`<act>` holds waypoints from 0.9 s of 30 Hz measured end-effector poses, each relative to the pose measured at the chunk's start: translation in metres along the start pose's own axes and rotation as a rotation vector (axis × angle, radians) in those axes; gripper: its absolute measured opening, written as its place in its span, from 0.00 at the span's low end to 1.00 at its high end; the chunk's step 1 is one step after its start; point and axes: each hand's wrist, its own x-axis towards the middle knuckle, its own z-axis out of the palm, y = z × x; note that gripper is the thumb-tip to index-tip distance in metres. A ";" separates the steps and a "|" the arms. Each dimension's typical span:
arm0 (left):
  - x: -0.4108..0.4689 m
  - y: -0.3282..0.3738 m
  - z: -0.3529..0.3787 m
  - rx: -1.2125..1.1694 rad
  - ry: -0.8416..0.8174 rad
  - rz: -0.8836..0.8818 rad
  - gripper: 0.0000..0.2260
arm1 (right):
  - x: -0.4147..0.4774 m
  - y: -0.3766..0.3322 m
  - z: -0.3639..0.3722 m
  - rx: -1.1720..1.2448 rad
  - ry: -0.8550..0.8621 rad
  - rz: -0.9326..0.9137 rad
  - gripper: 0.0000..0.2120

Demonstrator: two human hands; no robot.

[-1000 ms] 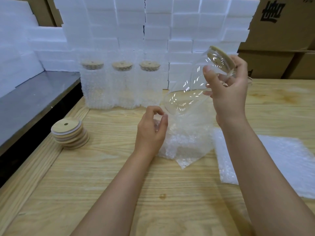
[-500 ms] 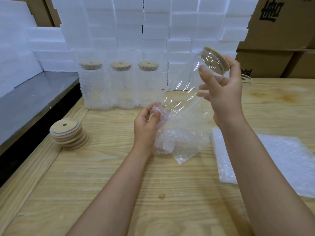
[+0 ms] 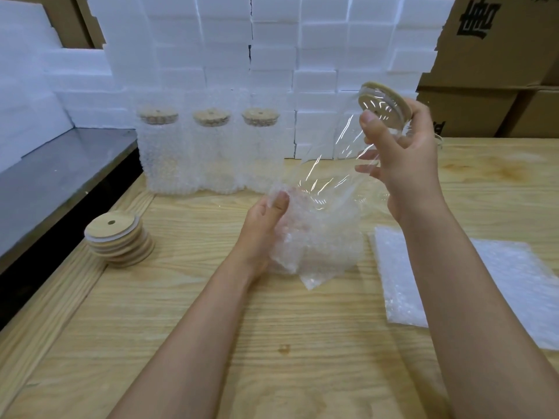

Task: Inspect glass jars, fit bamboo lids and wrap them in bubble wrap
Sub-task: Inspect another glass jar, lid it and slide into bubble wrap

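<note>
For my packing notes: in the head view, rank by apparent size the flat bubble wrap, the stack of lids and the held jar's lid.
1. flat bubble wrap
2. stack of lids
3. held jar's lid (tilted; close call)

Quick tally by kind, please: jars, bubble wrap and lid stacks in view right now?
Wrapped lidded jars: 3
Unwrapped lidded jar, in right hand: 1
Bubble-wrap bag, in left hand: 1
Stack of loose bamboo lids: 1
Pile of flat bubble wrap: 1
Total: 7

Upper brown cardboard box (image 3: 499,40), top right: large black printed chars, partly cropped, not legible. Lower brown cardboard box (image 3: 465,116): black mark fragment, unreadable. No other txt.
</note>
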 end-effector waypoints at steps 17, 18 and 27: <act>-0.007 0.006 0.009 0.071 -0.140 0.014 0.44 | 0.000 0.000 -0.001 -0.133 -0.081 -0.017 0.26; -0.007 0.007 0.010 0.114 -0.151 0.033 0.41 | -0.001 -0.001 0.000 -0.153 -0.076 -0.043 0.24; -0.004 0.000 0.006 0.128 -0.172 0.001 0.54 | -0.007 0.004 0.011 -0.254 -0.072 -0.164 0.23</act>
